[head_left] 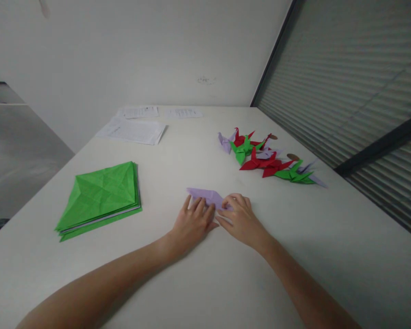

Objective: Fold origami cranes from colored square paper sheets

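A folded piece of light purple origami paper (208,195) lies on the white table in front of me. My left hand (193,224) rests on its near left side, fingers apart and laid over the lower edge, pressing it against the table. At the paper's right end, my right hand (241,219) has its fingers bent and pinches the paper. Both hands hide part of the near edge, so the exact fold there cannot be made out. The tips of the two hands almost meet.
To the left sits a stack of creased green paper (104,192) with a few other layers showing. Several folded paper cranes (260,160) in red, green and purple lie at the right. Printed sheets (133,130) are at the back left; window blinds (356,82) border the right side.
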The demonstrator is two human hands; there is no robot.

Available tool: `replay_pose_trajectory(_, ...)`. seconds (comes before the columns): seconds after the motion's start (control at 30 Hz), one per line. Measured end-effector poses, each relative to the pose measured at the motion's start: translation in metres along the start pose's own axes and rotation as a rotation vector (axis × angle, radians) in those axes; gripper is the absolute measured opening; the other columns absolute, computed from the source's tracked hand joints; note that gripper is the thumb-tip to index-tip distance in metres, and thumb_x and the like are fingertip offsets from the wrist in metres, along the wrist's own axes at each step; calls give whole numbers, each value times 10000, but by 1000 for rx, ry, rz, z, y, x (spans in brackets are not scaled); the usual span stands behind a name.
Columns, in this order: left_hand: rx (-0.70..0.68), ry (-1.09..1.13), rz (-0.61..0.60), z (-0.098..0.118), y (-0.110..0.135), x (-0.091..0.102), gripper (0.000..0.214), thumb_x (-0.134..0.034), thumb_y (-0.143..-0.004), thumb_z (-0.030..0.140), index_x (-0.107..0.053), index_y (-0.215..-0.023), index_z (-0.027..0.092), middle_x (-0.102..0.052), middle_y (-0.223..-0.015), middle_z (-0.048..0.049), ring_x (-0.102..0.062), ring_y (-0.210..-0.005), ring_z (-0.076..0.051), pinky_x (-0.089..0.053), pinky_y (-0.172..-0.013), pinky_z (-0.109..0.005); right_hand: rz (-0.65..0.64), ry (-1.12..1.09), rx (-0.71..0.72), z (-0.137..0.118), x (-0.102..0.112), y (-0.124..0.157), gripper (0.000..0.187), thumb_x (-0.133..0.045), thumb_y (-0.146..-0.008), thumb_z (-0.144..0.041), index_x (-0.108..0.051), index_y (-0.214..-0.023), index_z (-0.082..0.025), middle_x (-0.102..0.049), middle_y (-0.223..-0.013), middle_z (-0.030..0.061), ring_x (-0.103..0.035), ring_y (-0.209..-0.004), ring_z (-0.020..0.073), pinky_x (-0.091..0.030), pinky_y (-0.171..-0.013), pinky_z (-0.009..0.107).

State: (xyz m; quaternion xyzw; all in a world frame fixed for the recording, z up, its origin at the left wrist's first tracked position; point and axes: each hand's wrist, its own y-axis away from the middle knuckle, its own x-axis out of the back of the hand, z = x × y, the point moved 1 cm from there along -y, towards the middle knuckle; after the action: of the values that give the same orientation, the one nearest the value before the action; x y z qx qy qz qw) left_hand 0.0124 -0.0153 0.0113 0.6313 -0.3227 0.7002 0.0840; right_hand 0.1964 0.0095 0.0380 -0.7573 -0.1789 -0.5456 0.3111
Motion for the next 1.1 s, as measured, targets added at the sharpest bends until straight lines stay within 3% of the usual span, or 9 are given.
replay_pose_trajectory(0.1,7,115,3,-9,0,5,454,-458,-942,529,-581,-1210,185,-554,-1361,-169,-498,-1279,-298,-305,-1106,-569,57,-144,84,-3,-2,-1,175,-565,-902,-198,-723,-833,-227,-662,-1165,78,-478,-1241,281,-376,-1021,503)
replay_pose_trajectory(0.23,-14,253,-41,-20,-5,11,361,-443,-961,483,-633,-1066,195,-570,-1368,-114,-486,-1303,-262,-273,-1128,-555,94,-263,59,5,-11,-2,284,-431,-947,-147,-677,-1068,-219,-663,-1190,89,-548,-1196,228,-440,-1006,459)
replay_pose_trajectory(0.37,23,280,-78,-27,-11,11,201,-564,-918,322,-660,-1050,204,-634,-1290,-84,-551,-1209,-258,-354,-1056,-502,-20,-193,77,9,-13,-1,265,-475,-930,-139,-687,-1073,-207,-669,-1014,89,-587,-1003,224,-483,-899,413)
replay_pose_trajectory(0.5,-39,295,-126,-24,-12,12,231,-521,-900,127,-654,-1057,230,-688,-1192,-57,-615,-1087,-215,-304,-1060,-517,-102,-161,92,3,-7,0,197,-547,-889,-132,-718,-968,-189,-604,-847,64,-561,-854,207,-488,-797,366)
replay_pose_trajectory(0.6,-109,330,-122,-19,-10,13,154,-542,-904,173,-639,-1020,204,-687,-1172,-78,-607,-1111,-218,-267,-1080,-521,-106,-205,126,0,-2,0,160,-596,-841,-122,-722,-902,-198,-605,-901,65,-559,-928,212,-470,-874,383)
replay_pose_trajectory(0.73,-106,379,-110,-18,-8,10,128,-551,-936,277,-607,-1026,204,-679,-1180,-82,-623,-1104,-208,-246,-1110,-528,-95,-268,142,3,0,1,295,-585,-772,-26,-723,-939,-225,-619,-1008,58,-545,-1062,211,-421,-985,405)
replay_pose_trajectory(0.93,-207,313,-56,-23,-8,5,156,-447,-978,210,-595,-1023,193,-639,-1275,-93,-582,-1207,-201,-144,-1166,-557,-86,-299,107,13,-10,2,203,-696,-804,-152,-722,-991,-225,-645,-1023,55,-567,-1013,213,-446,-928,406)
replay_pose_trajectory(1.1,-225,289,-15,-26,-7,1,183,-434,-997,276,-592,-1028,191,-658,-1249,-91,-604,-1181,-197,-214,-1160,-517,1,-320,109,18,-24,1,94,-678,-860,-230,-727,-940,-235,-657,-950,48,-577,-934,207,-460,-860,387)
